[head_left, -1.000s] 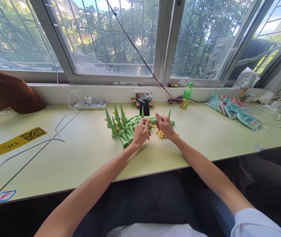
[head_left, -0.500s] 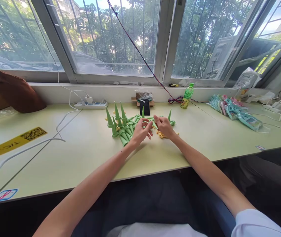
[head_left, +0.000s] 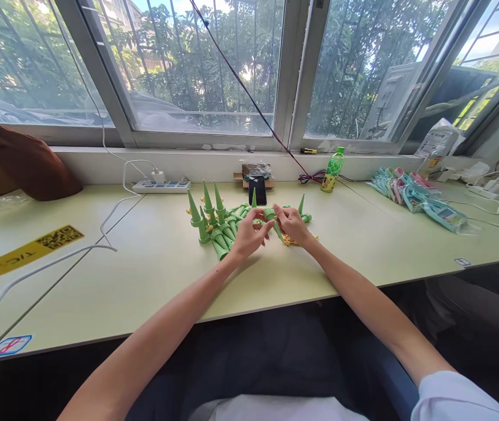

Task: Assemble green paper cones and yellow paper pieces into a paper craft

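Note:
Between my hands is a green plastic watering spike (head_left: 279, 234), its wide collar up and its pointed end slanting down to the right. My left hand (head_left: 249, 235) has its fingers curled at the collar's left side. On the other side, my right hand (head_left: 292, 225) pinches the spike near the collar; any small part between those fingertips is hidden. Several more green spikes (head_left: 220, 240) lie or stand in a group left of and behind my left hand, some with yellow valves. Small yellow pieces (head_left: 291, 240) lie in a heap under my right hand.
A black phone (head_left: 257, 192) leans on a small box at the back. Beyond my right hand stands a green drink bottle (head_left: 332, 169). A power strip (head_left: 161, 186) with white cables is at back left; bagged pastel items (head_left: 424, 199) lie at right.
The spike in my hands has turned: its collar now shows between my fingers and its tip points down. My hands have hardly shifted.

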Demonstrator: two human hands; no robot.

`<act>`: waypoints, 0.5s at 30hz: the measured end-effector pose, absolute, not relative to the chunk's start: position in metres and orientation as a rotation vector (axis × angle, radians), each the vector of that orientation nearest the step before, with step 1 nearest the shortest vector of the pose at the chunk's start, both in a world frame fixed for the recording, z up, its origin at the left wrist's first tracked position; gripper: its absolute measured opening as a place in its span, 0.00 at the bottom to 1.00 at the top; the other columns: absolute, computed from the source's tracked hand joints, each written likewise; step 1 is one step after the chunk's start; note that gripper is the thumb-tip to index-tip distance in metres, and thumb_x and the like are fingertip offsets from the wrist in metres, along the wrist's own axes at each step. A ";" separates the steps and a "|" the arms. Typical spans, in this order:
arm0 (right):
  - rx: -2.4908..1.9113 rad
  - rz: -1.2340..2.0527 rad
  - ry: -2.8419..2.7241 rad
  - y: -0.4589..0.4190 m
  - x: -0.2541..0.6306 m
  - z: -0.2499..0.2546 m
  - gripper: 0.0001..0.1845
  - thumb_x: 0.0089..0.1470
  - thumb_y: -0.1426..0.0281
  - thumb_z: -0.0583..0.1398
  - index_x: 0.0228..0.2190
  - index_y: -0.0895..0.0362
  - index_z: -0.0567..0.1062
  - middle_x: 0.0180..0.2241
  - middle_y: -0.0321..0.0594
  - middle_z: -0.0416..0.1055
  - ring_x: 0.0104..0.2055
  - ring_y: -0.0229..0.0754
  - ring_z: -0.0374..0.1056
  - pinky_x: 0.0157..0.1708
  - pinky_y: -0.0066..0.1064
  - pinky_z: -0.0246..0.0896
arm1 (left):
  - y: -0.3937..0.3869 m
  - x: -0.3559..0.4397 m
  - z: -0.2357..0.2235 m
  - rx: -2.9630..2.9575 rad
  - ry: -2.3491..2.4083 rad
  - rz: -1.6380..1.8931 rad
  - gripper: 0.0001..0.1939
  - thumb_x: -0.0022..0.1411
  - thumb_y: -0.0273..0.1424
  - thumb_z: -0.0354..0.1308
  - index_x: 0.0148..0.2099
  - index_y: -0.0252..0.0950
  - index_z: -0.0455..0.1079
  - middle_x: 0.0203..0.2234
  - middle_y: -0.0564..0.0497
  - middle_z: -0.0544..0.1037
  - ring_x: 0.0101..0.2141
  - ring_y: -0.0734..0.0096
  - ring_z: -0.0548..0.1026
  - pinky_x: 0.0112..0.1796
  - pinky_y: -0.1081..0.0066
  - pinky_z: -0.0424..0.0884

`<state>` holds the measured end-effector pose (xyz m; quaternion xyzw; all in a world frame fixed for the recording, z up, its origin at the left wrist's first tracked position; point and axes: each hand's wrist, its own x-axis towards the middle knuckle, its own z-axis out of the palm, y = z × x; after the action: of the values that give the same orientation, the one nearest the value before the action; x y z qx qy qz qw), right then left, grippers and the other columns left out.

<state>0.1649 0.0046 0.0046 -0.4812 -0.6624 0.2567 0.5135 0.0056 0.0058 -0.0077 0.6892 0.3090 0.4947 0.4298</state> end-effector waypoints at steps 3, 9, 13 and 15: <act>-1.158 0.654 -1.592 0.005 0.165 0.004 0.39 0.57 0.36 0.51 0.12 0.52 0.55 0.09 0.35 0.56 0.13 0.34 0.51 0.16 0.32 0.48 | 0.003 0.005 -0.007 1.854 0.835 1.274 0.18 0.60 0.40 0.64 0.45 0.39 0.63 0.38 0.51 0.73 0.20 0.81 0.72 0.16 0.79 0.66; -1.133 0.687 -1.600 0.005 0.166 0.005 0.37 0.58 0.38 0.52 0.12 0.52 0.54 0.09 0.33 0.54 0.13 0.34 0.50 0.16 0.31 0.47 | 0.003 0.005 -0.007 2.033 0.855 1.359 0.10 0.62 0.33 0.61 0.44 0.39 0.64 0.40 0.52 0.72 0.22 0.82 0.68 0.21 0.78 0.66; -1.104 0.771 -1.578 0.006 0.165 0.003 0.36 0.58 0.40 0.54 0.13 0.51 0.54 0.09 0.32 0.52 0.12 0.33 0.50 0.14 0.31 0.44 | 0.007 0.004 -0.010 2.121 0.863 1.389 0.10 0.62 0.32 0.61 0.44 0.39 0.65 0.43 0.50 0.73 0.24 0.81 0.68 0.24 0.76 0.67; -1.098 0.810 -1.568 0.008 0.165 0.002 0.36 0.60 0.42 0.54 0.12 0.51 0.54 0.08 0.32 0.51 0.11 0.34 0.50 0.14 0.31 0.42 | 0.009 0.003 -0.011 2.182 0.856 1.398 0.09 0.62 0.32 0.60 0.45 0.39 0.66 0.44 0.49 0.74 0.24 0.80 0.69 0.25 0.76 0.68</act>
<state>0.1650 0.0078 0.0023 -0.4553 -0.6504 0.3359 0.5068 0.0029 0.0089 -0.0113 0.7825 0.3072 0.5014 0.2047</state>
